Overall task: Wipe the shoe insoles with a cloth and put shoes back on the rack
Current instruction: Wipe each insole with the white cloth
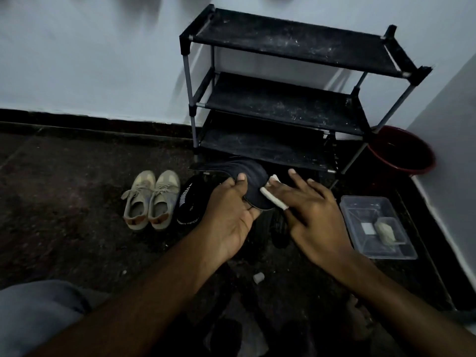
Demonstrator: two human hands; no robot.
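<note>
Dark curved insole [253,171] partly hidden by left hand [231,212] gripping it, thumb on top. Right hand [309,210] fingers spreading straight, pressing white cloth [273,198] against it.

A dark speckled floor [77,202] meets a pale wall [90,60] along a black skirting strip [77,117] at the far side. In the far right corner stands a red basin [401,150]. Nearer on the right lies a clear plastic container [360,210] holding a pale lump [385,230] beside a small white square [368,228], and a small white scrap [258,277] lies on the floor near the middle.
</note>
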